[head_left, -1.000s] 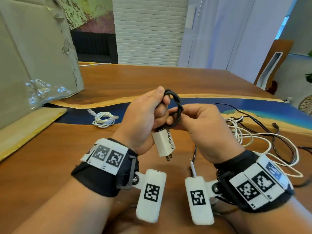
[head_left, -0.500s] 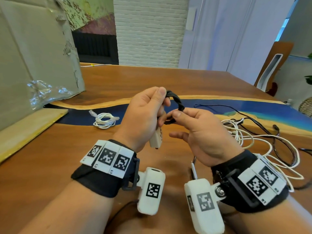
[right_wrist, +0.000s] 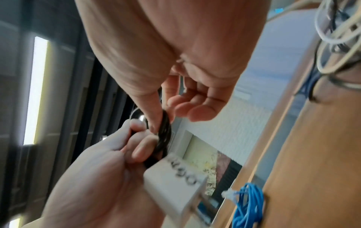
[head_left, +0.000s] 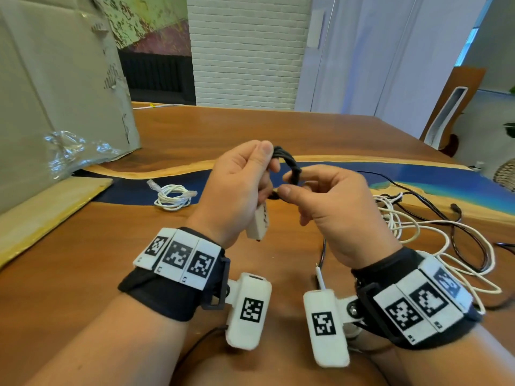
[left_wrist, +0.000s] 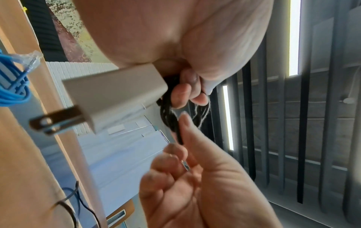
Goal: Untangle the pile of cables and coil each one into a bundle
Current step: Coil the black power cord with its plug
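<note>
My left hand (head_left: 245, 185) grips a small coil of black cable (head_left: 289, 165) above the table, and a white wall charger (head_left: 259, 222) hangs from it under the palm. In the left wrist view the charger (left_wrist: 115, 97) shows its two metal prongs. My right hand (head_left: 315, 196) pinches the black cable's end between thumb and forefinger at the coil's lower side; the black coil (right_wrist: 164, 131) shows between both hands' fingertips in the right wrist view. A tangle of white and black cables (head_left: 434, 232) lies on the table at the right.
A coiled white network cable (head_left: 172, 196) lies on the blue strip of the wooden table (head_left: 250, 129), left of my hands. A large cardboard sheet (head_left: 55, 93) with crumpled clear tape leans at the far left. A loose white plug tip (head_left: 320, 277) lies near my right wrist.
The charger swung from hanging face-on to edge-on beneath my left palm. My right hand shifted its pinch lower on the coil, and its other fingers spread and then curled again.
</note>
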Demonstrator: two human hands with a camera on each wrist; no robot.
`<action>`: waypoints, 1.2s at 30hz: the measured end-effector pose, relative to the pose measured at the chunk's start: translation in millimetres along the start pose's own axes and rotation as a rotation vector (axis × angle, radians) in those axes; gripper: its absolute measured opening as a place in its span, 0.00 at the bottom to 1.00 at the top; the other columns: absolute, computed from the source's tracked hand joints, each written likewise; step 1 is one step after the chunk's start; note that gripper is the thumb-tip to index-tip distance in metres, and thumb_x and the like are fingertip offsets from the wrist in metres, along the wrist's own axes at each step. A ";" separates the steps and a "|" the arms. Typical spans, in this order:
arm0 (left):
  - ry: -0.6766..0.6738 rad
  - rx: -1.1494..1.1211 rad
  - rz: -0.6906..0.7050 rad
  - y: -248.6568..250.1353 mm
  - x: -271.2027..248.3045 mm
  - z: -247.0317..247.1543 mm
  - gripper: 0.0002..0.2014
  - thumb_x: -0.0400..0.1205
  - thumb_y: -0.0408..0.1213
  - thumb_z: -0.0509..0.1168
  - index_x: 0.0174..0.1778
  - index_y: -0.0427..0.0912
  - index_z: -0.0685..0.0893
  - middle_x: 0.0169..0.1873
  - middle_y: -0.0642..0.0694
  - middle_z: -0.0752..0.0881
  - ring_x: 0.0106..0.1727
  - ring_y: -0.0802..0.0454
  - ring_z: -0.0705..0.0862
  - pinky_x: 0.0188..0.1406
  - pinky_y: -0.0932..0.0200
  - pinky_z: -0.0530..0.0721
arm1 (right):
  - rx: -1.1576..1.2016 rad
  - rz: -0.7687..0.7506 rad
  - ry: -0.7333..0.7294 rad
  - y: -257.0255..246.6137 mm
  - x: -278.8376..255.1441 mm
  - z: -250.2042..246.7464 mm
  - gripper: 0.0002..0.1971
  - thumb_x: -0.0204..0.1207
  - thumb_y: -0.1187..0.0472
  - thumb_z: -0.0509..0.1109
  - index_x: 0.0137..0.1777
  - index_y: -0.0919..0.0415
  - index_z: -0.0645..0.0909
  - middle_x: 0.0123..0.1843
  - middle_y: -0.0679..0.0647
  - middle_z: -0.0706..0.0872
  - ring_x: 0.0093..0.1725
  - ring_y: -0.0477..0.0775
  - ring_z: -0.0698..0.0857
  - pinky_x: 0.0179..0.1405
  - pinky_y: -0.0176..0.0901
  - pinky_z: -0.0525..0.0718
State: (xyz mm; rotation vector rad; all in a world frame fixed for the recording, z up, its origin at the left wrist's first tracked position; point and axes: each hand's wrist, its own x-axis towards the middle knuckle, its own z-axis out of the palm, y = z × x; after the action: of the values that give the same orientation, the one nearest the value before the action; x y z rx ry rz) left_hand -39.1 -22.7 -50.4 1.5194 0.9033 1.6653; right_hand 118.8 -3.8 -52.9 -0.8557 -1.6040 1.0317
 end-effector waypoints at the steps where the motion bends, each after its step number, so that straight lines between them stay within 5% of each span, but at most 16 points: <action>1: 0.019 -0.005 0.006 0.3 1.2 -2.5 0.19 0.94 0.41 0.53 0.38 0.42 0.78 0.20 0.54 0.66 0.25 0.47 0.62 0.26 0.53 0.62 | 0.014 -0.009 0.049 0.7 2.1 -3.6 0.05 0.74 0.67 0.82 0.48 0.61 0.91 0.29 0.62 0.81 0.28 0.52 0.81 0.30 0.47 0.84; 7: 0.123 -0.044 -0.006 4.9 6.7 -15.0 0.18 0.94 0.42 0.52 0.39 0.43 0.78 0.20 0.55 0.66 0.24 0.53 0.65 0.25 0.61 0.67 | 0.130 0.013 0.134 -3.6 9.0 -27.1 0.02 0.77 0.64 0.79 0.45 0.62 0.90 0.38 0.57 0.90 0.38 0.57 0.90 0.35 0.49 0.90; 10: 0.096 -0.023 0.006 1.2 5.0 -11.3 0.19 0.94 0.42 0.53 0.39 0.43 0.78 0.21 0.54 0.65 0.25 0.50 0.62 0.26 0.57 0.63 | 0.225 0.092 0.036 -4.0 6.2 -17.7 0.12 0.68 0.57 0.82 0.47 0.62 0.87 0.39 0.58 0.91 0.37 0.56 0.90 0.34 0.48 0.89; 13: 0.054 0.011 0.029 -2.2 3.6 -6.9 0.18 0.93 0.42 0.53 0.39 0.43 0.78 0.20 0.54 0.66 0.26 0.47 0.62 0.28 0.50 0.61 | 0.250 0.111 -0.015 0.9 1.1 0.0 0.13 0.71 0.66 0.82 0.51 0.64 0.82 0.39 0.62 0.91 0.36 0.58 0.91 0.34 0.49 0.90; 16: 0.056 0.005 0.025 -2.1 4.3 -7.1 0.18 0.94 0.43 0.52 0.40 0.43 0.78 0.20 0.56 0.67 0.25 0.51 0.66 0.28 0.56 0.66 | 0.371 0.113 -0.007 3.4 -0.1 8.3 0.10 0.78 0.74 0.74 0.56 0.64 0.80 0.39 0.62 0.92 0.37 0.58 0.91 0.39 0.48 0.90; 22: 0.083 0.009 0.013 -3.7 5.2 -8.2 0.19 0.94 0.41 0.52 0.40 0.42 0.79 0.20 0.53 0.69 0.30 0.50 0.76 0.37 0.60 0.78 | 0.635 0.227 -0.091 -5.6 3.2 3.7 0.08 0.88 0.73 0.60 0.59 0.60 0.74 0.33 0.55 0.79 0.34 0.54 0.82 0.49 0.53 0.90; 26: 0.073 0.103 0.050 -3.9 3.5 -3.0 0.19 0.93 0.42 0.54 0.38 0.43 0.79 0.24 0.47 0.68 0.31 0.44 0.65 0.33 0.54 0.68 | 0.662 0.268 -0.073 -7.1 4.8 0.1 0.07 0.89 0.70 0.57 0.56 0.59 0.73 0.29 0.53 0.74 0.31 0.54 0.79 0.50 0.57 0.91; 29: 0.084 0.181 0.080 -2.8 3.0 -3.5 0.19 0.93 0.42 0.54 0.39 0.40 0.80 0.24 0.52 0.69 0.29 0.53 0.66 0.32 0.54 0.68 | 0.661 0.258 -0.061 -7.1 4.8 1.7 0.07 0.90 0.69 0.57 0.53 0.58 0.72 0.27 0.52 0.71 0.31 0.53 0.78 0.51 0.57 0.92; 33: 0.116 0.232 0.084 -2.7 5.6 -9.3 0.19 0.94 0.42 0.54 0.39 0.38 0.79 0.23 0.56 0.69 0.27 0.55 0.65 0.28 0.59 0.66 | 0.560 0.222 -0.011 -6.7 4.3 0.1 0.05 0.89 0.69 0.62 0.60 0.61 0.76 0.29 0.54 0.71 0.31 0.53 0.80 0.47 0.54 0.92; 36: 0.141 0.231 0.081 -2.7 7.1 -13.3 0.20 0.94 0.42 0.54 0.39 0.38 0.79 0.25 0.47 0.69 0.28 0.53 0.64 0.28 0.57 0.64 | 0.516 0.225 -0.041 -6.8 5.3 -7.6 0.09 0.88 0.68 0.64 0.65 0.61 0.78 0.29 0.53 0.73 0.28 0.52 0.78 0.34 0.48 0.88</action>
State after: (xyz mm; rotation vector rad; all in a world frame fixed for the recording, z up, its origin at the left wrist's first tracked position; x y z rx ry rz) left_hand -52.8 -15.7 -50.0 1.6245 1.1569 1.7942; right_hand 124.6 0.0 -43.7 -0.6672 -1.2022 1.5451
